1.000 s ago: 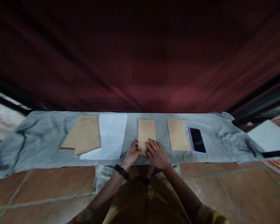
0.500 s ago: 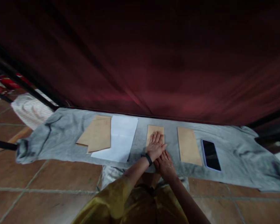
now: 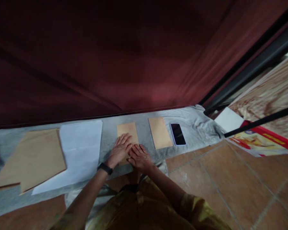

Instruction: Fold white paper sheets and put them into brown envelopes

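My left hand [image 3: 119, 150], with a black band at the wrist, lies flat with fingers stretched out on a small brown envelope [image 3: 127, 130] on a grey cloth [image 3: 144, 119]. My right hand [image 3: 139, 157] rests flat at the envelope's near edge, fingers apart, touching the left hand. A second small brown envelope [image 3: 159, 132] lies just to the right, and a black phone [image 3: 178, 134] beside that. White paper [image 3: 79, 150] and a stack of larger brown envelopes [image 3: 33, 158] lie to the left.
A dark red curtain [image 3: 124, 60] hangs behind the cloth. Brown floor tiles [image 3: 225, 179] stretch to the right. A white sheet [image 3: 228, 119], a colourful printed sheet [image 3: 256, 140] and a black bar [image 3: 261, 120] lie at the right.
The camera has swung to the right and the scene has shifted left. My left hand has drawn back down the envelope towards its near end; my right hand stays at the near edge.
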Demonstrator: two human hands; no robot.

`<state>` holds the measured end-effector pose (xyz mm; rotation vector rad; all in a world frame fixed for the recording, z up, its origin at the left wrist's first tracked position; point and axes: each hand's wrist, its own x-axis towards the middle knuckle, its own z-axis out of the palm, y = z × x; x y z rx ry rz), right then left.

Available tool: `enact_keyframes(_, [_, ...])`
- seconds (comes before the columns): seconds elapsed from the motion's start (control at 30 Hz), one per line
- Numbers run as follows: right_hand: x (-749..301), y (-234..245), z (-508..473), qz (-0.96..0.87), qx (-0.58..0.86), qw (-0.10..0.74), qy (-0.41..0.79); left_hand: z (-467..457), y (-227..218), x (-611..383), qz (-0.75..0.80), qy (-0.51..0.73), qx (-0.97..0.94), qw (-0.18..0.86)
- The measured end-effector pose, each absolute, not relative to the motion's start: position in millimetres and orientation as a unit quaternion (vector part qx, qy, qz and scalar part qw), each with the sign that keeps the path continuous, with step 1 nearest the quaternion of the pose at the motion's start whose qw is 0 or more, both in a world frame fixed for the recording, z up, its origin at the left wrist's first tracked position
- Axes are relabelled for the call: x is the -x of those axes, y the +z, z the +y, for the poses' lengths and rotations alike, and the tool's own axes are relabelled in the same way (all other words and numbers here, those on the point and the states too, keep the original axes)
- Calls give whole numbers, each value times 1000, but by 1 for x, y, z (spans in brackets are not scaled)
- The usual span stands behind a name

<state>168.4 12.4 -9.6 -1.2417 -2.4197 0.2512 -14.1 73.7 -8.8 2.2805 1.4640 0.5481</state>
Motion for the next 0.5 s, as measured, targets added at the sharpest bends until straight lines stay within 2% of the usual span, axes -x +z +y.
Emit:
enact_keyframes(0.23, [-170, -12, 13, -862, 452, 210, 91, -6, -19, 39, 506, 213, -822, 149])
enact_keyframes(0.5, [-171, -9, 16, -862, 456, 204, 88, -8, -8, 40, 483, 233, -831, 146])
